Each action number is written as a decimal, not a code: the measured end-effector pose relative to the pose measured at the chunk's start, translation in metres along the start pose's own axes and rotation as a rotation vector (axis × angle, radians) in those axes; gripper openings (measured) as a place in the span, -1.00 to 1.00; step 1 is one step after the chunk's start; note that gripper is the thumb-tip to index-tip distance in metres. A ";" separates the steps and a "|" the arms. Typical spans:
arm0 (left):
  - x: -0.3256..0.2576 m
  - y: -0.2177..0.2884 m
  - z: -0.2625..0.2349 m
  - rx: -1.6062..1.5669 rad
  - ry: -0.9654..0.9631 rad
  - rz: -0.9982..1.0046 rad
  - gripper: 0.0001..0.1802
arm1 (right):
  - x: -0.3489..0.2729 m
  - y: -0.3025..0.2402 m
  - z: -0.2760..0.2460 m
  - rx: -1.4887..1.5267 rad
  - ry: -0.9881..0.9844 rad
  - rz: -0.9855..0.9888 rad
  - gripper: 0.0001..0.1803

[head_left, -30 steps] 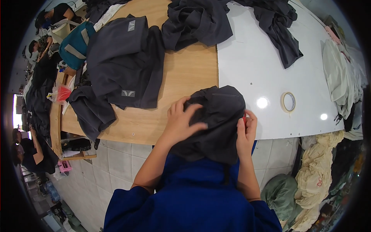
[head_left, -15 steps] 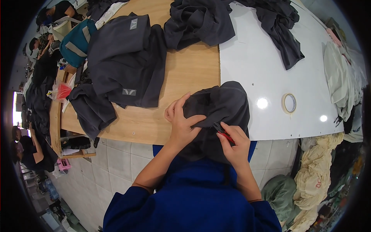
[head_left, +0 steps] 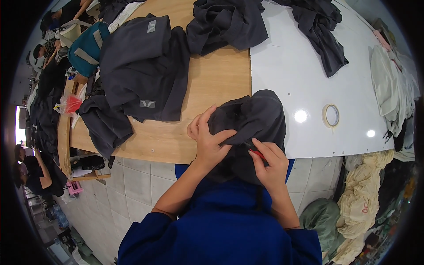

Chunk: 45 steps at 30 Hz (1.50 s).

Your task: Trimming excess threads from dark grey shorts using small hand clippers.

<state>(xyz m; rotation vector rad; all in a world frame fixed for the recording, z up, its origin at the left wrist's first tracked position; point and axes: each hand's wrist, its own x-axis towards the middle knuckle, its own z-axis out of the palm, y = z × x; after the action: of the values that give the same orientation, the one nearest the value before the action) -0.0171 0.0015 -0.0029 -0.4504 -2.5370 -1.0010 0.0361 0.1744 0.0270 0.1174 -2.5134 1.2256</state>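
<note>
A dark grey garment (head_left: 267, 110) lies bunched over the table's front edge and hangs down against me. My left hand (head_left: 212, 137) is closed on its left side, pinching a fold between thumb and fingers. My right hand (head_left: 270, 161) grips small thread snips (head_left: 258, 153) with a red handle and dark blades. The blade tips are at the fabric just right of my left thumb; folds and fingers hide whether they touch a thread.
A folded dark grey garment (head_left: 137, 70) with light patches lies on the wooden tabletop (head_left: 216, 84). More dark garments (head_left: 227, 26) lie at the back. On the white tabletop (head_left: 304, 97) sits a tape roll (head_left: 330, 115). Cream cloth (head_left: 360, 194) is heaped at right; people (head_left: 33, 165) are at far left.
My right hand has shifted slightly and the snips' blades now sit deeper among the folds, less visible. My left hand keeps nearly the same hold on the garment.
</note>
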 end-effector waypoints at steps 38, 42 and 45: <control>0.012 -0.011 -0.016 -0.948 -0.212 -0.444 -0.83 | -0.020 0.081 -0.009 0.061 0.020 0.600 -0.70; -0.008 0.020 0.004 -0.938 -0.668 -0.322 -0.68 | -0.014 0.065 0.000 0.415 -0.010 0.733 -0.81; -0.012 0.033 0.007 -0.775 -0.763 -0.045 -0.37 | 0.000 0.050 -0.008 0.899 0.091 0.921 -0.90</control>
<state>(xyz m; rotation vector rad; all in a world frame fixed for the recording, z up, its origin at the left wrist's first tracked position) 0.0060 0.0273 0.0063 -1.1738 -2.6437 -2.1646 0.0276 0.2117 -0.0059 -0.9390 -1.7180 2.5301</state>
